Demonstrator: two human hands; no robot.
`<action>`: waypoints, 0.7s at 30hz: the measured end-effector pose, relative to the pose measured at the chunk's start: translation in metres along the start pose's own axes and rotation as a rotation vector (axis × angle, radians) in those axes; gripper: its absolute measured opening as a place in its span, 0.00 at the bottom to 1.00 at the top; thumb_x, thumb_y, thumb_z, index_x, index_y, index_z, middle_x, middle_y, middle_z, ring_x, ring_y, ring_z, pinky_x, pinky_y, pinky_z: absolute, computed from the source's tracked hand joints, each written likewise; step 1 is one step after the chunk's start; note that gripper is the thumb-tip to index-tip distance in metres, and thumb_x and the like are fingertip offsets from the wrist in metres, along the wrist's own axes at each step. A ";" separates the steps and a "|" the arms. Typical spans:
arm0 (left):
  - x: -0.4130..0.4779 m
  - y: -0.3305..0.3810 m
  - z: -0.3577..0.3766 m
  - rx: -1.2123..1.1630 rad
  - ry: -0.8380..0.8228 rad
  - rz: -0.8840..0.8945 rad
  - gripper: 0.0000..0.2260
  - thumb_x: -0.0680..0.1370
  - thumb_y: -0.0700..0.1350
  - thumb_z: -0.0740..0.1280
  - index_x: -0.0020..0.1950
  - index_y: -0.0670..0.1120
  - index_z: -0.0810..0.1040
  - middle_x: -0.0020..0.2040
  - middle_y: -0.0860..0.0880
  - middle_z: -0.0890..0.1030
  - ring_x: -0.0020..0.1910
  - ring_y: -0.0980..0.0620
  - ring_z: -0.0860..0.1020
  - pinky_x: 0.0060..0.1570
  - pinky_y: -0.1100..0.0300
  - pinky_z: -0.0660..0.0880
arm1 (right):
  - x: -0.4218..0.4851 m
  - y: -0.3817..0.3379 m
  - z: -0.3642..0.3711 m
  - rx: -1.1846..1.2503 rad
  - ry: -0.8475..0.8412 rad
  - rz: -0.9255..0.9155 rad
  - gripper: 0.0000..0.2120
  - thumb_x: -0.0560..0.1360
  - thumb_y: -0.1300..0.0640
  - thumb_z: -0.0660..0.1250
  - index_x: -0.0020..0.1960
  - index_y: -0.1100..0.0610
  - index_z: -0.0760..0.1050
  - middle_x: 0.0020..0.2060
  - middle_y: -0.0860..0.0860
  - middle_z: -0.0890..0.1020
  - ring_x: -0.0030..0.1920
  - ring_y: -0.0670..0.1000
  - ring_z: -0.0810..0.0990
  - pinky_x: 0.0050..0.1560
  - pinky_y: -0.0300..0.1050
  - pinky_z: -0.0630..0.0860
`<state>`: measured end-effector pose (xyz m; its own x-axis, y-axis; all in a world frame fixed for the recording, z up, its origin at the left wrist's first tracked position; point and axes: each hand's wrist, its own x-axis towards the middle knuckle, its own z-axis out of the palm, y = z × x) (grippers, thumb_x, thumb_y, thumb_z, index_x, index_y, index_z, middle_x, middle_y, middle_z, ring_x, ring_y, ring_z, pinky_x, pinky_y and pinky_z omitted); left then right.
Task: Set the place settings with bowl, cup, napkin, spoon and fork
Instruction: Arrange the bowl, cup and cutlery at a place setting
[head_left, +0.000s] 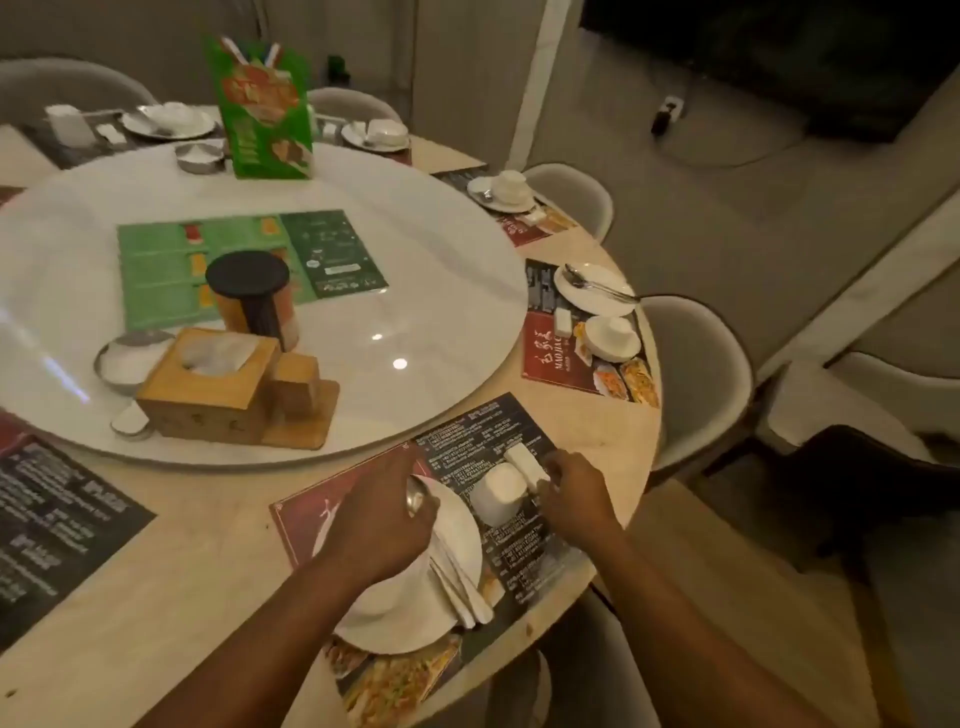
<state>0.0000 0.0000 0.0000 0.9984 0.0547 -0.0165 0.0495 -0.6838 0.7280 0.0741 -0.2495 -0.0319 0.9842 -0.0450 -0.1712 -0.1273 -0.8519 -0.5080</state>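
— Gripping the spoon (416, 500) in the left hand (382, 519), with fingers curled round the handle and only the bowl end poking out. Why over the plate (405, 618)?
— Probably to lay it across the rim, as on the neighbouring plate (576, 304) at 3 o'clock of the turntable (441, 291). Keeps clear of the folded napkin (460, 577) along the plate's 3 o'clock edge.
— And the right hand (576, 491)?
— Bunching fingertips on the near end of the white packet (522, 460), just beside the cup (496, 493), at its 1 o'clock. Cannot tell whether pinching or merely nudging. Looks like squaring it up on the placemat (524, 551).
— Where on the tabletop (208, 545)?
— At 5 o'clock of the turntable, near the edge. No fork visible at this setting; possibly hidden under a hand.
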 end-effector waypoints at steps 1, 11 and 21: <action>0.004 0.006 0.014 -0.008 -0.015 -0.005 0.27 0.73 0.53 0.71 0.71 0.56 0.68 0.67 0.54 0.75 0.61 0.52 0.76 0.58 0.57 0.73 | 0.008 0.009 0.004 -0.014 -0.017 -0.029 0.16 0.77 0.57 0.67 0.65 0.52 0.75 0.61 0.53 0.76 0.58 0.54 0.76 0.59 0.49 0.76; 0.024 0.059 0.103 0.016 0.036 -0.074 0.36 0.70 0.59 0.72 0.74 0.60 0.59 0.65 0.66 0.65 0.62 0.66 0.65 0.56 0.71 0.62 | 0.053 0.057 0.023 0.102 -0.151 -0.288 0.23 0.73 0.48 0.71 0.65 0.52 0.72 0.60 0.50 0.74 0.60 0.51 0.74 0.60 0.49 0.74; 0.030 0.064 0.118 -0.022 0.073 -0.216 0.38 0.69 0.58 0.74 0.75 0.56 0.61 0.69 0.61 0.68 0.67 0.59 0.68 0.65 0.60 0.69 | 0.116 0.031 0.028 0.036 -0.269 -0.424 0.21 0.74 0.58 0.71 0.66 0.51 0.76 0.58 0.50 0.76 0.59 0.53 0.74 0.58 0.44 0.72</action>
<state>0.0370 -0.1283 -0.0348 0.9599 0.2511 -0.1246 0.2604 -0.6343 0.7279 0.1803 -0.2669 -0.0914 0.8841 0.4415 -0.1529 0.2680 -0.7471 -0.6083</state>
